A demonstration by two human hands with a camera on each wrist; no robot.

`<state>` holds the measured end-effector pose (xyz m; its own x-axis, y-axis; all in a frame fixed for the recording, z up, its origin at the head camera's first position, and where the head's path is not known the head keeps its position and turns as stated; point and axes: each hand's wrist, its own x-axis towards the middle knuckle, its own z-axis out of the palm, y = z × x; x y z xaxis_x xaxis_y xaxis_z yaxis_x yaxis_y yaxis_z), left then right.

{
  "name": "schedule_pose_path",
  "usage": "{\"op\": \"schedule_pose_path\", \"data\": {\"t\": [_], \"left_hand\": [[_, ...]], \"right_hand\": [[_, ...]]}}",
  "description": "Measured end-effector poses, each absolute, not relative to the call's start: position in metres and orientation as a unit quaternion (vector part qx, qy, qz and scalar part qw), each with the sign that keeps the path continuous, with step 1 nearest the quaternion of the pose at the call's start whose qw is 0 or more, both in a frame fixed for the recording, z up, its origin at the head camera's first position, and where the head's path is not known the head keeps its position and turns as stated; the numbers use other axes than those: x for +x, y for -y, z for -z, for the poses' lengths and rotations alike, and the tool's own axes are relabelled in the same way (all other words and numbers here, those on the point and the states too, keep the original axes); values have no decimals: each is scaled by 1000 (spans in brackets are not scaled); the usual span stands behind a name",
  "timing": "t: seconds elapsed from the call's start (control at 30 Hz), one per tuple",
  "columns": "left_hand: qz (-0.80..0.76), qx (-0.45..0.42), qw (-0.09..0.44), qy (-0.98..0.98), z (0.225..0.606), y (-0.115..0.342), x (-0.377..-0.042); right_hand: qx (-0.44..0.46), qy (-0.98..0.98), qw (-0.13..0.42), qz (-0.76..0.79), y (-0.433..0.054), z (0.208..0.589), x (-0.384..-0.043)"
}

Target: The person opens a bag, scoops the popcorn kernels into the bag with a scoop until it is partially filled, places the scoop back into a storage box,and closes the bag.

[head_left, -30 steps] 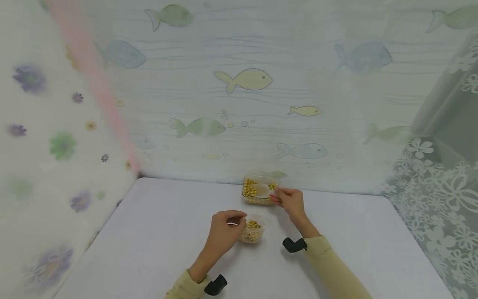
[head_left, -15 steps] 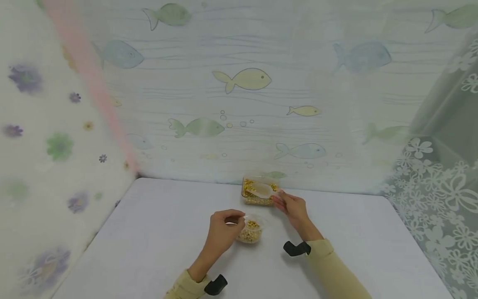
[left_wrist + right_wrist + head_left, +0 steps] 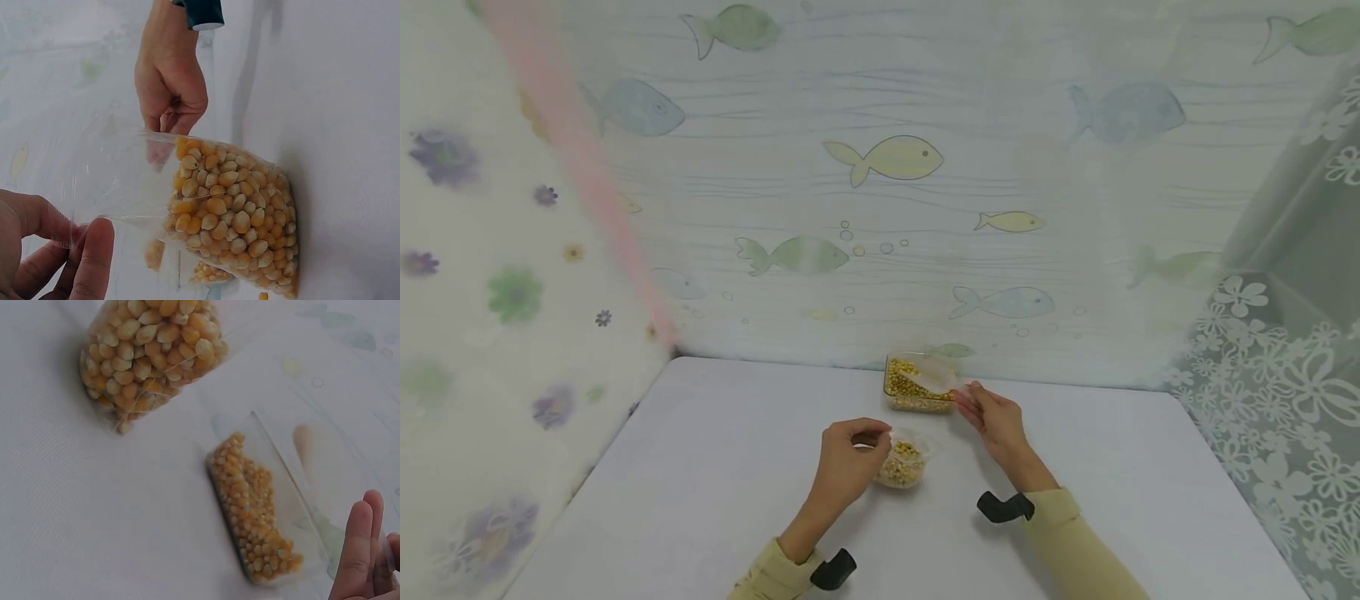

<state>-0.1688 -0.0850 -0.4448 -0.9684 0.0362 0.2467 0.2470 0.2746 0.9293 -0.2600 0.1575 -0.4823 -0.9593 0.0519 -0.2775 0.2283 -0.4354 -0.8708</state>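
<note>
A clear plastic bag (image 3: 901, 473) stands on the table, filled with dried corn kernels (image 3: 237, 212). My left hand (image 3: 850, 462) pinches its upper edge between thumb and fingers, keeping the film pulled up above the corn. Farther back is a clear rectangular container (image 3: 917, 407), also with corn in it. Over its right side my right hand (image 3: 998, 425) grips the handle of a pale translucent scoop (image 3: 937, 375), whose head slants above the kernels. Most of the scoop falls outside the right wrist view, where straight-looking fingers (image 3: 355, 550) show at the lower right.
The white table (image 3: 715, 467) runs back to a wall with fish drawings (image 3: 902, 158). A flower-patterned wall (image 3: 520, 292) borders the left side, and a lacy curtain (image 3: 1285, 450) hangs on the right. One loose kernel (image 3: 264, 296) lies by the bag.
My right hand has drawn slightly right and toward me, and the scoop has gone from lying level among the kernels to slanting above them. The left hand keeps its pinch on the bag.
</note>
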Motion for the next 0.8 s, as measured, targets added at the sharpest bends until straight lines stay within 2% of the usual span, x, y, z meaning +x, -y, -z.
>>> {"op": "schedule_pose_path", "data": {"t": [0.53,0.8], "left_hand": [[607,-92,82,785,448,89,-174],[614,-82,72,782,447,89,-172]], "right_hand": [[111,-590,94,794,-187,444,-203],[89,-609,125,779,-193,438,-177]]}}
